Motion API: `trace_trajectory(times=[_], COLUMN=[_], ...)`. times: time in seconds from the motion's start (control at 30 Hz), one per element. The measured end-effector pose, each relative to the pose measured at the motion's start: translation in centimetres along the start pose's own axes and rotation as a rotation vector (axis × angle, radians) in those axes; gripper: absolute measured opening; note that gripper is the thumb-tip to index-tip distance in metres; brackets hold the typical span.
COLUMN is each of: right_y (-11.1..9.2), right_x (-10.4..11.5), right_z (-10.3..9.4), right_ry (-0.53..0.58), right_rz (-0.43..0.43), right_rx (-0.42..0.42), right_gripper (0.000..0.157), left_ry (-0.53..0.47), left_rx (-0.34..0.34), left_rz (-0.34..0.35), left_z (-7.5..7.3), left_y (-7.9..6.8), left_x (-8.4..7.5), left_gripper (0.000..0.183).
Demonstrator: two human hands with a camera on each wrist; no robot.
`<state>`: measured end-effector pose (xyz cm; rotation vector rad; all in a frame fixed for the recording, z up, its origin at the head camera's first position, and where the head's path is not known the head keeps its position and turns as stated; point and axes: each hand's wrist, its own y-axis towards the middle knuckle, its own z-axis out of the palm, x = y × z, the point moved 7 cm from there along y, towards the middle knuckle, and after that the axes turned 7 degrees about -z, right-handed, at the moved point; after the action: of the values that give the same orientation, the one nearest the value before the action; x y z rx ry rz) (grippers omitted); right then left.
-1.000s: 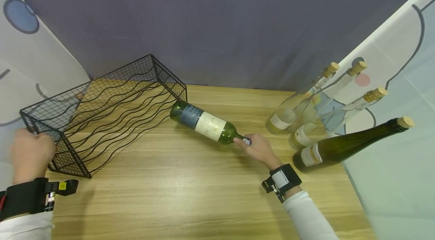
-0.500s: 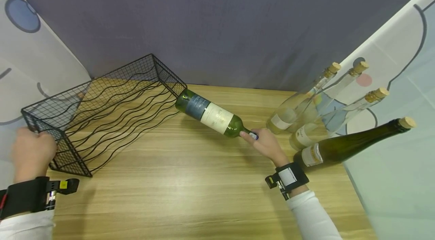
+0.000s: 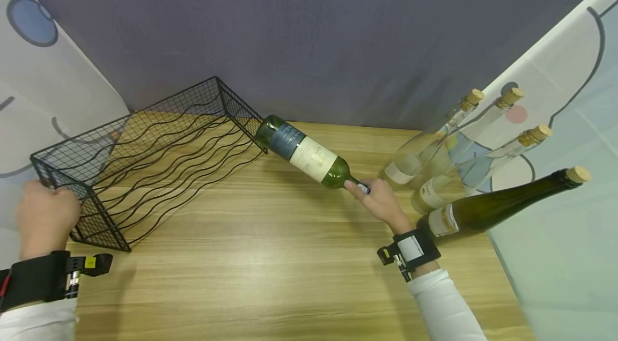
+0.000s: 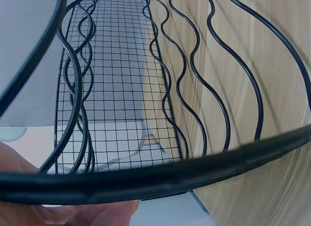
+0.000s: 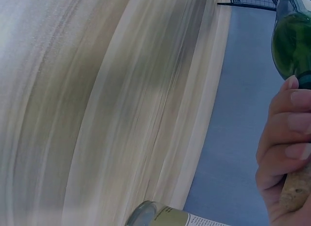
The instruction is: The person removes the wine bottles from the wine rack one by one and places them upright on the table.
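A black wire wine rack (image 3: 159,169) with wavy rods stands at the left of the table. My left hand (image 3: 48,217) grips its near left end; in the left wrist view a thick black bar (image 4: 160,180) crosses in front of the fingers (image 4: 112,214). My right hand (image 3: 381,204) holds a green wine bottle (image 3: 309,156) by the neck, fingers curled round it. The bottle slants, base toward the rack's right end and overlapping it in the head view. Its labels are blue and cream. In the right wrist view a cork (image 5: 295,189) sticks out below my fingers.
Several corked bottles stand at the right: clear ones, such as the clear bottle (image 3: 427,196), and a dark green bottle (image 3: 487,209) nearest me. A grey panel (image 3: 309,35) rises behind the wooden table (image 3: 270,276).
My right hand has carried the green bottle up and to the right, its base rising along the rack's right end. My left hand stays on the rack, which has hardly moved.
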<state>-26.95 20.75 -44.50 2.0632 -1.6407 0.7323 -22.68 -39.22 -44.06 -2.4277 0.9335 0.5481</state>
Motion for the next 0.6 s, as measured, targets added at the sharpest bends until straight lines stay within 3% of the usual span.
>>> trace_trajectory(times=[0.37,0.6], right_y=[0.4,0.4], right_x=[-0.8,-1.4], right_z=[-0.5,-0.7], right_ry=[0.025,-0.004], right_rz=[0.018,0.078], right_rx=[-0.039,-0.059], right_gripper=[0.05,0.052], left_ry=[0.003,-0.001], left_rx=[-0.01,-0.01], left_rz=[0.005,0.0], left_z=[0.0,-0.1], left_y=[0.1,-0.2], left_x=[0.0,-0.2], left_gripper=[0.059,0.058])
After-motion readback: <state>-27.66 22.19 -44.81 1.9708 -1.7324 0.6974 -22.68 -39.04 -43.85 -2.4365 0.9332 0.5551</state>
